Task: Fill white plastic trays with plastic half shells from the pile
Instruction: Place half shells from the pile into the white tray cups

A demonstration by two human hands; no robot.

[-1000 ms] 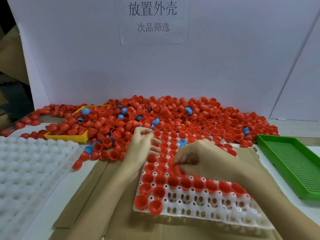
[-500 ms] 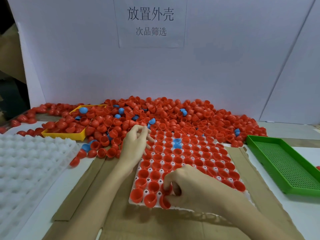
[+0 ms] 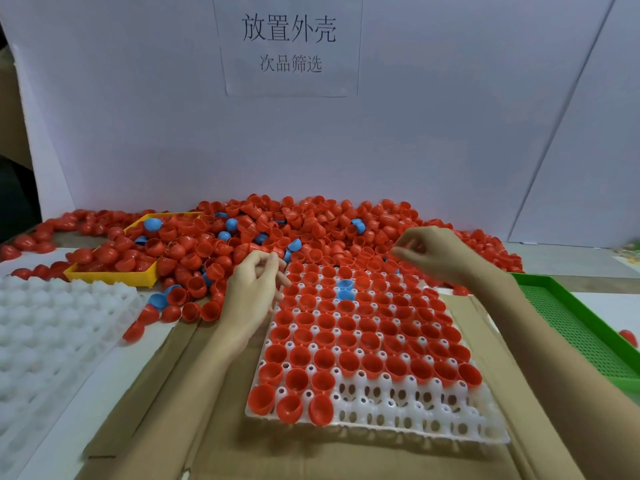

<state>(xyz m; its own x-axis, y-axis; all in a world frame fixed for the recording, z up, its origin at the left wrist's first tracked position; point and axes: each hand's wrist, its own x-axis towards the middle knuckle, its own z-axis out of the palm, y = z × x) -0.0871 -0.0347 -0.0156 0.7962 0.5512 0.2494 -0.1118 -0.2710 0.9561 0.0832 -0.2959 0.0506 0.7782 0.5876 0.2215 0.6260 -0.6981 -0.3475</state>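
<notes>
Right hand (image 3: pixel 429 252) hovers over the pile (image 3: pixel 311 223), fingers loosely curled, holding nothing I can see; left hand (image 3: pixel 254 289) rests relaxed at the tray (image 3: pixel 415 420) edge. Near rows lie empty. A hasty grab could scatter shells or seat one crooked.

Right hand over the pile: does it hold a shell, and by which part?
Cannot tell. The right hand has its fingers curled above the pile, but no shell shows clearly between them.
</notes>
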